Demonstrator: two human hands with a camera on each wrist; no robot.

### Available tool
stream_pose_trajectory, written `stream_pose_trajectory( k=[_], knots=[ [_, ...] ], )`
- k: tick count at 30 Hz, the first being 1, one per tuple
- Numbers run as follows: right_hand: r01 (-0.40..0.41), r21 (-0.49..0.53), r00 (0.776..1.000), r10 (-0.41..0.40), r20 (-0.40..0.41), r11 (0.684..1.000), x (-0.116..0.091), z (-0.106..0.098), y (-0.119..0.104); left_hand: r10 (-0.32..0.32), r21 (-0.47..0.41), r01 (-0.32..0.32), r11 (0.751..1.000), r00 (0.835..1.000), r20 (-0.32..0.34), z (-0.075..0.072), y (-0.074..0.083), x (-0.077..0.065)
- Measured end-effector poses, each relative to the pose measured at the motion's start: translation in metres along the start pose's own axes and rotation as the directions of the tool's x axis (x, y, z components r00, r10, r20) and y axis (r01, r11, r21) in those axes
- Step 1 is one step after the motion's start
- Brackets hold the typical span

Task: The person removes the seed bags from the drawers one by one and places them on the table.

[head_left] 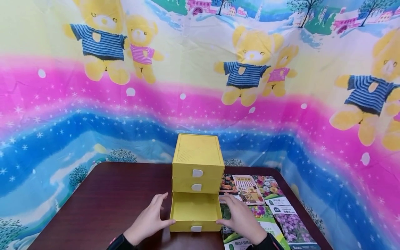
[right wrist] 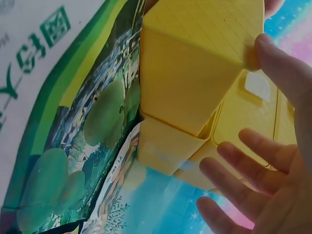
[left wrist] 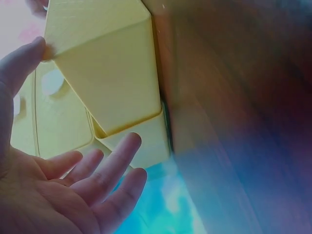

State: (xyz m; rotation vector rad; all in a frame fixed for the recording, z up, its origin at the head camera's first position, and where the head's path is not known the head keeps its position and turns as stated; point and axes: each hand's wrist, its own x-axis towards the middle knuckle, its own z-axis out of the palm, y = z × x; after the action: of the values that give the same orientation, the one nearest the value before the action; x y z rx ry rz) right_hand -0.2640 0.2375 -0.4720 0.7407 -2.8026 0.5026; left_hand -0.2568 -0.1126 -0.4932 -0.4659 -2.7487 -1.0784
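Note:
A yellow drawer unit point(head_left: 198, 149) with white tabs stands on the table, its bottom drawer point(head_left: 196, 208) pulled out toward me and bare inside. My left hand point(head_left: 149, 217) is at the left side of that drawer, its thumb touching the front left corner and its fingers spread beside the wall. At the opposite side, my right hand point(head_left: 243, 217) has its thumb against the front right corner. Both wrist views show the loosely bent fingers away from the drawer wall, with just the thumb tip at the corner.
Several flower-printed packets point(head_left: 295, 225) lie to the right of the unit, some partly under my right hand. Among them is a packet with a striped awning picture point(head_left: 248, 189). The dark brown table point(head_left: 125, 187) has rounded back corners, and a bear-printed cloth point(head_left: 187, 69) hangs behind it.

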Motion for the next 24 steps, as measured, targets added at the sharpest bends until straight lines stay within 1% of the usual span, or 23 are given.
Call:
stream_pose_trajectory(
  k=[6, 9, 13, 15, 17, 21, 24],
  knots=[
    [-0.021, -0.023, 0.999, 0.02, -0.034, 1.0, 0.007, 0.003, 0.004, -0.017, -0.002, 0.017, 1.0, 1.0, 0.002, 0.0, -0.004, 0.01],
    [-0.01, -0.02, 0.997, 0.008, -0.083, 1.0, 0.011, 0.007, 0.008, -0.031, -0.001, 0.031, 1.0, 1.0, -0.001, 0.0, -0.005, 0.015],
    [-0.033, -0.027, 0.996, 0.03, -0.087, 0.999, 0.018, 0.007, 0.009, -0.043, 0.007, 0.043, 0.999, 0.999, -0.017, 0.0, -0.006, 0.022],
    [-0.06, -0.021, 0.996, 0.059, -0.06, 0.998, 0.022, 0.005, 0.008, -0.048, 0.009, 0.049, 0.999, 0.999, -0.025, -0.001, -0.006, 0.025],
    [-0.076, -0.031, 0.996, 0.074, -0.056, 0.997, 0.026, 0.005, 0.009, -0.052, 0.008, 0.053, 0.999, 0.998, -0.033, 0.0, -0.006, 0.028],
    [-0.077, -0.072, 0.994, 0.071, -0.078, 0.994, 0.031, 0.007, 0.013, -0.044, 0.008, 0.045, 0.999, 0.998, -0.053, 0.0, -0.007, 0.034],
    [-0.063, -0.098, 0.993, 0.052, -0.105, 0.993, 0.036, 0.008, 0.016, -0.039, 0.011, 0.04, 0.999, 0.997, -0.061, 0.001, -0.009, 0.038]
  ],
)
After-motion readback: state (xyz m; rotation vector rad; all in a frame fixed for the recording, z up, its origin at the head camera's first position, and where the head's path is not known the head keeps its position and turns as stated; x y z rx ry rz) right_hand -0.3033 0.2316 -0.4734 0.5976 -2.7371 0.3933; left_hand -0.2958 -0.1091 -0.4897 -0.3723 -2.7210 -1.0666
